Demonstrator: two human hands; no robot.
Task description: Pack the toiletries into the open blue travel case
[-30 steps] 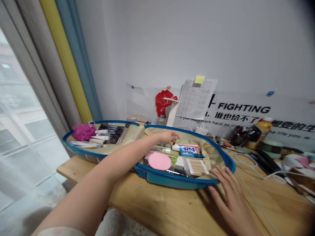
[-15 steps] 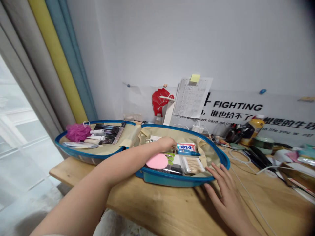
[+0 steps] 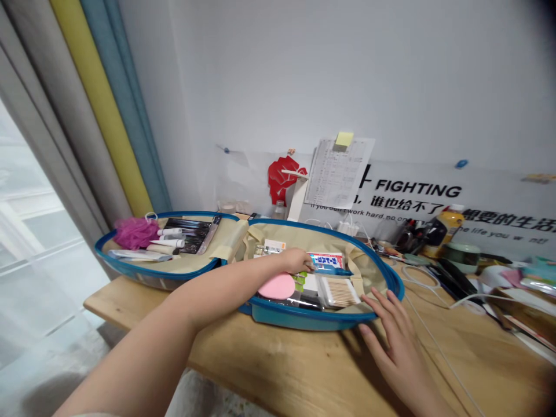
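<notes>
An open blue-rimmed case lies on the wooden desk. My left hand reaches into its right half, fingers bent together beside a blue, red and white box; what they hold, if anything, is hidden. Below the hand lie a pink oval pad, a green item and a pack of cotton swabs. My right hand rests with spread fingers on the case's right rim. In the left half are a purple mesh puff, white tubes and a pack of black tools.
Behind the case stand a white lamp and papers against the wall. Cables, a yellow bottle, a green jar and pens crowd the desk's right side. Curtains hang at the left.
My left hand has shifted slightly down, and more of the small items behind it now shows. My right hand stays at the rim.
</notes>
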